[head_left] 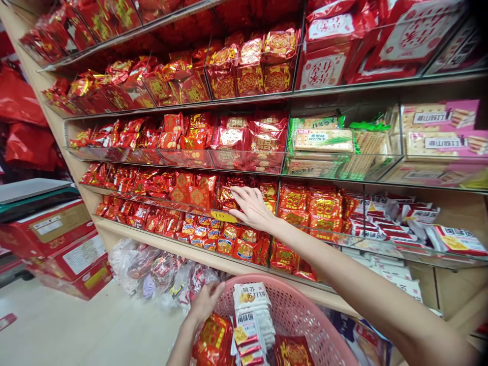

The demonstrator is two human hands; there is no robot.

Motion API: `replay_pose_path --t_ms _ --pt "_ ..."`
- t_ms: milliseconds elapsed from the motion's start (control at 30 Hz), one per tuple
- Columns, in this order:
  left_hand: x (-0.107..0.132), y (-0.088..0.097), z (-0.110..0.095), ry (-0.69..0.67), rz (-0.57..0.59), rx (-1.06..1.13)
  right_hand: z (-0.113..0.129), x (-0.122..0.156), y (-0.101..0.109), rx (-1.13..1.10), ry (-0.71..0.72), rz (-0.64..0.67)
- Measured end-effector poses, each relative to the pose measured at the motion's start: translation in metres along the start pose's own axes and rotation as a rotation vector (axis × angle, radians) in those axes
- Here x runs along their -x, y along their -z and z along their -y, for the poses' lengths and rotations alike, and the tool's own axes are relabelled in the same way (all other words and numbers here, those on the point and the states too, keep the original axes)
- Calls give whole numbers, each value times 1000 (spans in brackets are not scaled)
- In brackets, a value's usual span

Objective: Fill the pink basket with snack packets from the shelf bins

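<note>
My right hand (251,207) reaches over the clear front edge of a lower shelf, its fingers stretched out above red foil-wrapped snack packets (230,195). A yellow price tag (224,216) is stuck to the shelf edge just below it. Lower down, my left hand (206,302) grips the left rim of a pink plastic basket (316,317); its fingertips are partly hidden. In the basket lie white cracker packets (251,295) in a stack, a red packet (213,338) at the left and another red packet (293,351) at the right.
Above are shelf bins of red and gold packets (249,66). Green-edged crackers (324,140) and pink cracker packs (442,119) stand to the right. Red cartons (57,234) are stacked at the left. Clear plastic bags of goods (163,272) lie on the floor beneath the shelf.
</note>
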State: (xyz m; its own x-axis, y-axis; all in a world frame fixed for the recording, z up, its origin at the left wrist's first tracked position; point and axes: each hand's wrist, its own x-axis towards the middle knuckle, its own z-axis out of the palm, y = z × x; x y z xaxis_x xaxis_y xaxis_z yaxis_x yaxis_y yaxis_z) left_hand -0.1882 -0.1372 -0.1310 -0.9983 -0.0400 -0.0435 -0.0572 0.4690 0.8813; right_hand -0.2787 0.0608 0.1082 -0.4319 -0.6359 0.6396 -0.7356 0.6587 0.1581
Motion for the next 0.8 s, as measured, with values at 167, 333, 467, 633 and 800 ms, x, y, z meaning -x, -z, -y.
replay_pose_path --t_ms 167,333,467,633,800 --pt "-5 1 -1 -87 -56 38 5 3 10 1 5 -33" --pt "-4 8 -6 -113 -175 24 22 24 35 -33 19 -80" --pt "0 14 -31 -185 -338 135 41 58 53 -74 22 -82" --pt "20 11 -86 -109 -119 629 66 116 48 -120 22 -25" --pt "49 -1 -128 -9 434 1097 91 170 23 -73 17 75"
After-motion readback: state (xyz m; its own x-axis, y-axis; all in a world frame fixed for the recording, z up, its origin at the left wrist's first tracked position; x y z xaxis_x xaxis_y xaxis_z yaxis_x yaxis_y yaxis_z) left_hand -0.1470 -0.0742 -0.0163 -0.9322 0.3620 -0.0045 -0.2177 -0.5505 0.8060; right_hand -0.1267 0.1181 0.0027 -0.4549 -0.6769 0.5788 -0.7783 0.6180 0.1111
